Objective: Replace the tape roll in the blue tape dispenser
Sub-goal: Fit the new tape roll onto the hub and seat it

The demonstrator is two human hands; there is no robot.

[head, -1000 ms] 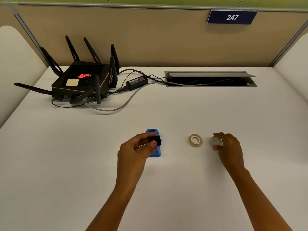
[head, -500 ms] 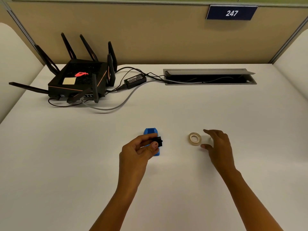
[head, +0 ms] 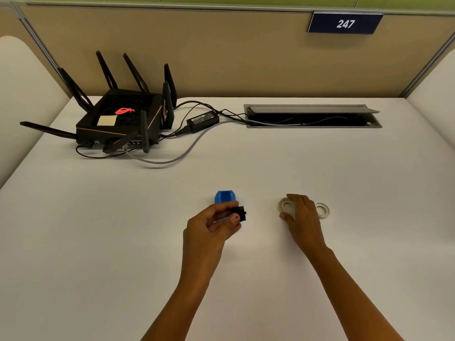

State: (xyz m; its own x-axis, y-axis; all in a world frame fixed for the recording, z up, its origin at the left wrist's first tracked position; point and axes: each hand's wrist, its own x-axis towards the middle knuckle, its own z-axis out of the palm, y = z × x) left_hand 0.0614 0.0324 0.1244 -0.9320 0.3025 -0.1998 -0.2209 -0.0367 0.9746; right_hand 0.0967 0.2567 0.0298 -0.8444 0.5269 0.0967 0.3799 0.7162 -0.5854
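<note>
Both hands are positioned low over the white tabletop (head: 246,168). The left hand (head: 211,227) is closed in a pinch: a small black spool piece (head: 240,214) is gripped between thumb and fingers, directly over the near end of the blue tape dispenser (head: 224,198). The dispenser is seen as a compact blue plastic body with a rounded, faceted far end; it is placed near the middle of the tabletop, its near half hidden by the hand. The right hand (head: 301,217) is curled over a beige tape roll (head: 285,206), which lies flat; the fingertips are laid on its rim, though a firm grip cannot be confirmed. A second, clear ring (head: 322,209) is located just beside that hand, on its right, also flat.

At the far left, a black router (head: 120,119) with several antennas is installed; a red emblem is lit on its top and a blank yellow note is attached. A power adapter (head: 203,120) carries an unreadable label. A blue sign (head: 344,23) on the partition is marked "247".
</note>
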